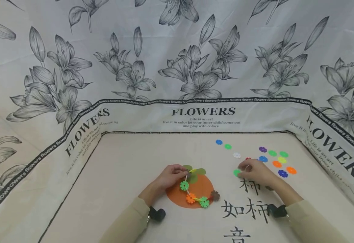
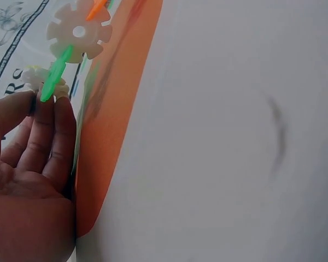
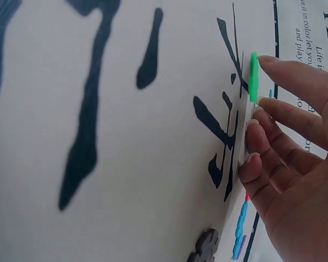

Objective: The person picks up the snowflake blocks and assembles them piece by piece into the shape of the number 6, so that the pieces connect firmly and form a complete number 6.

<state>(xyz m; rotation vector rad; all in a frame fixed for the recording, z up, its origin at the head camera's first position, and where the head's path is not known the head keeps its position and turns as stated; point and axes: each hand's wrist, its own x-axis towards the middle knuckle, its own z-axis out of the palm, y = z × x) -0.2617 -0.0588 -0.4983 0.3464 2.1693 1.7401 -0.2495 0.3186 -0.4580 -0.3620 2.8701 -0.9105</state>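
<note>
My left hand (image 1: 173, 176) pinches one end of a chain of notched plastic snowflake discs (image 1: 204, 202). The chain hangs in a curve over the printed orange fruit (image 1: 174, 195), with green, orange, white, yellow and brown pieces in it. From the left wrist view, a white disc (image 2: 57, 34) with a green disc (image 2: 56, 76) slotted into it stands above the fingertips. My right hand (image 1: 254, 171) holds a loose green snowflake disc (image 1: 236, 172) between thumb and finger, above the black characters. Edge-on, that green disc (image 3: 253, 79) shows at the fingertips in the right wrist view.
Loose discs lie beyond the right hand: blue (image 1: 219, 142), green (image 1: 228, 146), white (image 1: 236, 155), purple (image 1: 262, 149), orange (image 1: 291, 170) and several others. A dark disc (image 3: 205, 248) lies below the right hand. Flower-printed cloth (image 1: 201, 118) rises around the table surface.
</note>
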